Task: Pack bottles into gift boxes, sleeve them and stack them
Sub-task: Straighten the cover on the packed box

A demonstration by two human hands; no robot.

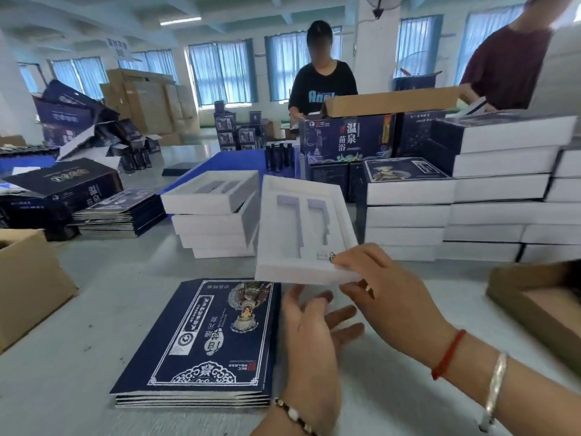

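The right hand (374, 278) pinches the near right corner of a white, shallow gift-box tray with a foam insert (301, 228), thumb on top and fingers underneath, holding it tilted up off the tabletop (78, 357) above the middle of the near edge. The left hand (314, 325) is spread open, palm up, just below the tray's near edge and not touching it as far as I can tell. Both bottle-shaped cut-outs in the insert are empty.

The tray looks light and fairly stiff (card walls, soft foam inside), so a one-corner pinch carries it, though it would likely twist or tip; a second hold under the opposite edge seems safer. The foam probably dents under pressed fingertips.

A flat stack of dark blue printed card sleeves (201, 341) lies by the near edge, left of the hands. More white trays (213, 215) are piled mid-tabletop, and dark bottles (279, 157) stand in a blue plastic bin (232, 162) beyond.
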